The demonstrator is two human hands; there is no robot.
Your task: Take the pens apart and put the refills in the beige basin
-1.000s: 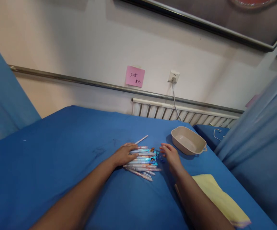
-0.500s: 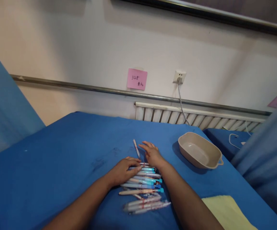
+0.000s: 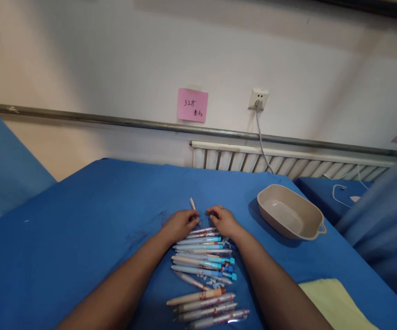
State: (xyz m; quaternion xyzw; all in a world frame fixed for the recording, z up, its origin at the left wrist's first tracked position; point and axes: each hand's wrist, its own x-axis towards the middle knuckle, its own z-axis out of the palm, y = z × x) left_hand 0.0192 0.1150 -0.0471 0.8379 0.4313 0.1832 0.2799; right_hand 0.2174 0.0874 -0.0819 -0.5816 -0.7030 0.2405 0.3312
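Observation:
Several pens (image 3: pixel 198 246) lie side by side on the blue sheet (image 3: pixel 81 238), some pale blue with bright blue ends, others clear with reddish print. Closer to me is a beige pen (image 3: pixel 195 297) beside clear ones. A thin pale pen (image 3: pixel 193 204) points away from me beyond the row. My left hand (image 3: pixel 181 225) has its thumb and fingertips closed around that pen's lower part. Across from it, my right hand (image 3: pixel 225 222) is bent with thumb and fingers apart, holding nothing visible. Small pale bits (image 3: pixel 210 280) lie among the pens.
A beige basin (image 3: pixel 289 215) with a handle loop stands to the right. A yellow cloth (image 3: pixel 334 302) lies at the lower right. Behind the bed are a white radiator (image 3: pixel 236 158), a metal rail (image 3: pixel 133 125) and a plugged-in socket (image 3: pixel 258 99). Blue curtains (image 3: pixel 387 220) hang at both sides.
My left hand has moved off the row to the thin pen beyond it. My right hand's fingers have curled in more. The beige pen now lies nearer me, by the clear pens.

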